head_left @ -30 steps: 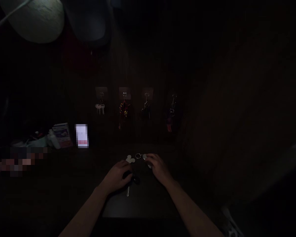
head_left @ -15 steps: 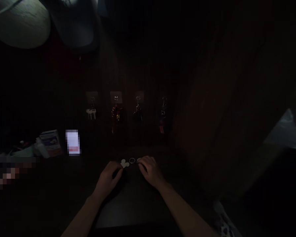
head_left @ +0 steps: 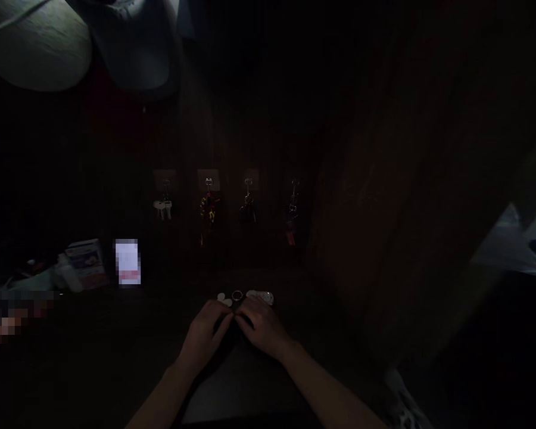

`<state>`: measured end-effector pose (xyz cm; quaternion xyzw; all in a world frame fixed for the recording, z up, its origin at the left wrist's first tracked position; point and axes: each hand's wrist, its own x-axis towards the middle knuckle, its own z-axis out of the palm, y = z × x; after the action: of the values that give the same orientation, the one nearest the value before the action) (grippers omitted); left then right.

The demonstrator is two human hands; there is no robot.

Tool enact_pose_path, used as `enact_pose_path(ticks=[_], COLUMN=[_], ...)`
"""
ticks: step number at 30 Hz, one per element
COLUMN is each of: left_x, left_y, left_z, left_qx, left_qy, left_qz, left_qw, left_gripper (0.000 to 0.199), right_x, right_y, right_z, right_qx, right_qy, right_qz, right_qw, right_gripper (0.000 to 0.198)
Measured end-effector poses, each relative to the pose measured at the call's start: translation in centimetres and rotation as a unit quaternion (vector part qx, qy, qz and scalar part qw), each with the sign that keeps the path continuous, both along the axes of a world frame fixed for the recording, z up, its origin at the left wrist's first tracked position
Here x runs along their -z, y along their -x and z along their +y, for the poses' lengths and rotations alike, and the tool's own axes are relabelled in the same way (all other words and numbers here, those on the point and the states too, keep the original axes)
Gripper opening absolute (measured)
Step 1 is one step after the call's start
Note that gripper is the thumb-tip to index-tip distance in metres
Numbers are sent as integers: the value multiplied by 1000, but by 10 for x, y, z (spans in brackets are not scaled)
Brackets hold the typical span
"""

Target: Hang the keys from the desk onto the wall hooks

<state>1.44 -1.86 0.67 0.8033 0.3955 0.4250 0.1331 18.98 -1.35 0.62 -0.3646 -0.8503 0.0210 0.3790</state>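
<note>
In the dim light my left hand [head_left: 205, 328] and my right hand [head_left: 261, 325] meet at the fingertips, low over a dark surface. The fingers of both are curled into a pinch, and whatever lies between them is too small and dark to make out. Just beyond the left fingertips lie pale round-headed pieces [head_left: 223, 299] that look like key heads, partly covered by the hand. A metal ring [head_left: 237, 295] rests between the hands, slightly farther off. Behind my right fingers is a pale elongated piece with a shiny round end [head_left: 267, 297].
Several hooks on the dark wall carry key bunches, among them white-headed keys [head_left: 163, 208] and a bunch with a coloured cord [head_left: 209, 208]. A bright blurred panel [head_left: 127, 262], a box [head_left: 87, 263] and a small white bottle [head_left: 69, 273] stand left. Caps [head_left: 134, 53] hang above.
My hands have come together until their fingertips meet. The right hand has moved left and nearer, uncovering the pale elongated piece behind it.
</note>
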Motion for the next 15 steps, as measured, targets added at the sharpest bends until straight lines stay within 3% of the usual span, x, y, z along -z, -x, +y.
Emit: enact_pose_path(ticks=[4,7,11,15], left_x=[-1,0,0,-1], left_y=[1,4,9,10], left_z=[3,9,17,22], left_qx=[-22,-73,-114,-112], left_qy=[31,67,136,178], left_qz=[-27,-63,-98,-110], left_qw=[999,993,979,971], left_gripper=[23,26,28,28], right_x=[-5,-18,-55,-105], right_y=[-7,-22,-49,-78], right_z=[6,17,38,68], right_qx=[49,100,154,154], right_qy=[13,40,39,38], right_qz=[118,248,359,486], right_qw=[992,963,920,859], right_gripper=[16,20,25,22])
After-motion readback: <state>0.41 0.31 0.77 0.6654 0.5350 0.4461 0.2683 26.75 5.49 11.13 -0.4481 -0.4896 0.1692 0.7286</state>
